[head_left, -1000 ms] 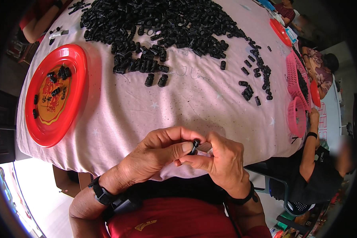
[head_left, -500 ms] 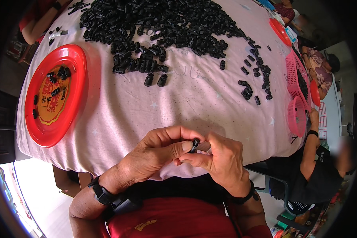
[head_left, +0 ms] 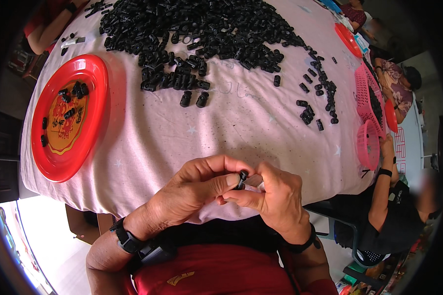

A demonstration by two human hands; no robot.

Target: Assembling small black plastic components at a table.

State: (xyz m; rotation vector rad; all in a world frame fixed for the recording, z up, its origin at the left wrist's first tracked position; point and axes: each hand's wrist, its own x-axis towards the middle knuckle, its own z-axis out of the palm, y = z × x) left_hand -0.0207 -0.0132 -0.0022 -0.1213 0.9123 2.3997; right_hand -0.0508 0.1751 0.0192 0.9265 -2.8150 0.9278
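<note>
Plainly, both hands worked close together over the near edge of the pink cloth [head_left: 162, 157]. The left hand [head_left: 194, 184] had thumb and forefinger closed in a pinch on a small black piece [head_left: 241, 181], which stood between the two hands. The right hand [head_left: 283, 199], its fingers curled inward, gripped a pale item [head_left: 255, 182] (mostly hidden by the fingers, so I could not tell what it was) just beside that piece. Beyond them, on the far side, spread a large pile of black pieces [head_left: 197, 29], with a looser trail to its right. To the left lay a red plate [head_left: 100, 98] bearing a few more. Along the right edge stood a pink basket [head_left: 362, 101] and, nearer, a smaller pink container [head_left: 367, 150], near a co-worker's forearm [head_left: 380, 194].
</note>
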